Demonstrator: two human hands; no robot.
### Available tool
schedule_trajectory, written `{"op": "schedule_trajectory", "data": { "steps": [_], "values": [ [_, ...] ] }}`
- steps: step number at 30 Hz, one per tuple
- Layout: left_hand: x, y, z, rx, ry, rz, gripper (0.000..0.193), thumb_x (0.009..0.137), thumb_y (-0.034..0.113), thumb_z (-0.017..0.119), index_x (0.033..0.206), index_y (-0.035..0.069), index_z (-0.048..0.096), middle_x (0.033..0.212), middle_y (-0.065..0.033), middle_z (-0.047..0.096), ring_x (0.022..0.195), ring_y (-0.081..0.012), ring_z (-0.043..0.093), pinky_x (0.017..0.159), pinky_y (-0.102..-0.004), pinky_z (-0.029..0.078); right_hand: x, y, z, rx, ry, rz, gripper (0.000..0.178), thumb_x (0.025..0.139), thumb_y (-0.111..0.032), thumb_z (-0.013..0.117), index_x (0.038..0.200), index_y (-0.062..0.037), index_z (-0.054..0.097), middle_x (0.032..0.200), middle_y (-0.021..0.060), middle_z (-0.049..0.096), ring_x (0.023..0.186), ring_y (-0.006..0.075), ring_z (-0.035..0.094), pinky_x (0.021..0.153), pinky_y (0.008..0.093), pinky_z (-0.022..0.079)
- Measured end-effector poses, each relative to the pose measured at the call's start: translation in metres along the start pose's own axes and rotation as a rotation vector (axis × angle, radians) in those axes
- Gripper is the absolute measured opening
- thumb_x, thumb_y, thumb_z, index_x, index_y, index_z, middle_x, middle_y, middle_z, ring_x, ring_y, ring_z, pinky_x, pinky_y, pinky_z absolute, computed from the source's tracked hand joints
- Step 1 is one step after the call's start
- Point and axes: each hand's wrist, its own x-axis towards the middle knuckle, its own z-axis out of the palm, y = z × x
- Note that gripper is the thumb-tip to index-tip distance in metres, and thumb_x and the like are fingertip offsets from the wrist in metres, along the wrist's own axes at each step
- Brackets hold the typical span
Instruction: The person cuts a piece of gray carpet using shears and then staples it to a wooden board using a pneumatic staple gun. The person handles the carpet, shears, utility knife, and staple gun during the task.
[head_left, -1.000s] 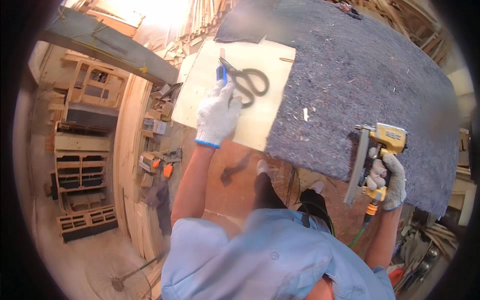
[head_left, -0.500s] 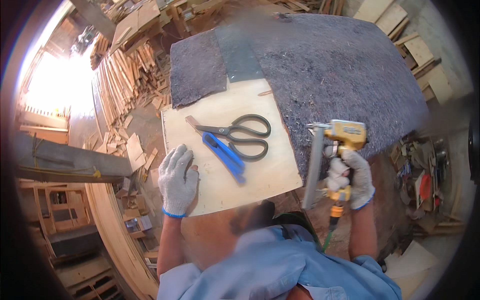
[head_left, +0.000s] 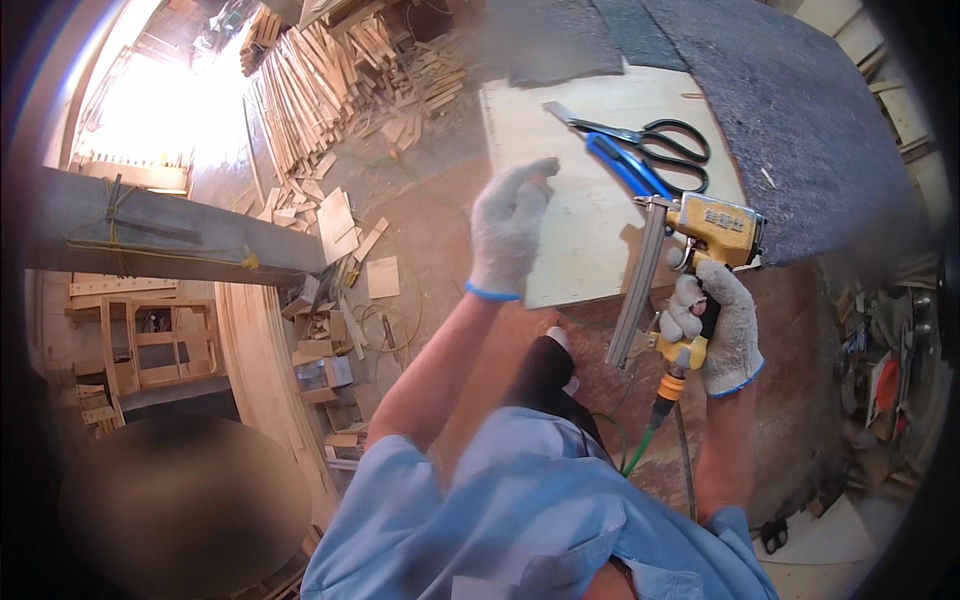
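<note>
My right hand (head_left: 728, 325), in a white knit glove with a blue cuff, is closed round the handle of a yellow pneumatic staple gun (head_left: 715, 228). The gun's long grey magazine hangs over the near right part of a pale plywood board (head_left: 580, 240). An air hose (head_left: 640, 452) with a green end runs from its base toward my body. My left hand (head_left: 508, 225), gloved alike, hovers at the board's left edge, fingers stretched out and holding nothing. Black-handled scissors (head_left: 675, 141) and a blue utility knife (head_left: 618, 165) lie on the board.
Dark grey felt (head_left: 800, 110) covers the board's far and right parts. A concrete beam (head_left: 180, 225) with yellow cord juts in from the left. Wood strips (head_left: 310, 95) are heaped at the far left, with scraps on the floor. Long planks (head_left: 262, 370) lie at the left.
My view has swung to the left, so the board sits farther right. My left hand has come up off the board's near left corner. The staple gun remains in my right hand.
</note>
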Motion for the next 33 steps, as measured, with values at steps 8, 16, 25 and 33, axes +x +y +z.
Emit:
{"op": "schedule_trajectory", "data": {
  "steps": [8, 16, 25, 33],
  "values": [
    [0.000, -0.001, 0.003, -0.177, -0.023, 0.086, 0.034, 0.106, 0.024, 0.052, 0.119, -0.002, 0.071, 0.098, -0.0030, 0.068, 0.083, -0.0092, 0.055, 0.076, -0.0254, 0.048, 0.025, 0.029, 0.030, -0.023, 0.078, -0.130, 0.033, 0.101, -0.027, 0.062, 0.118, 0.0016, 0.063, 0.067, -0.0032, 0.047, 0.050, 0.0104, 0.046, 0.054, 0.0316, 0.045],
    [0.022, -0.005, -0.028, -0.362, -0.528, 0.123, 0.032, 0.105, 0.022, 0.051, 0.123, 0.001, 0.067, 0.117, -0.0152, 0.067, 0.102, -0.0266, 0.062, 0.094, -0.0366, 0.048, 0.024, 0.063, 0.061, -0.090, 0.796, -0.471, 0.021, 0.100, -0.025, 0.059, 0.105, -0.0046, 0.061, 0.066, -0.0014, 0.049, 0.045, 0.0106, 0.045, 0.043, 0.0303, 0.042],
    [0.094, -0.012, -0.050, -0.612, -1.323, -0.500, 0.046, 0.103, 0.011, 0.058, 0.146, -0.003, 0.051, 0.128, -0.0112, 0.063, 0.118, -0.0176, 0.059, 0.102, -0.0324, 0.048, 0.018, 0.122, 0.072, 0.212, 0.610, -0.705, 0.020, 0.102, -0.023, 0.056, 0.109, -0.0042, 0.059, 0.062, -0.0016, 0.047, 0.046, 0.0111, 0.043, 0.045, 0.0302, 0.041],
    [0.285, -0.013, 0.013, -0.098, -1.160, 0.414, 0.043, 0.093, 0.009, 0.060, 0.136, 0.002, 0.060, 0.105, -0.0138, 0.068, 0.086, -0.0178, 0.072, 0.074, -0.0330, 0.060, 0.037, 0.165, 0.066, 0.257, 0.644, -0.940, 0.034, 0.107, -0.026, 0.051, 0.130, -0.0015, 0.055, 0.067, -0.0026, 0.046, 0.049, 0.0121, 0.044, 0.053, 0.0341, 0.044]
  ]
}}
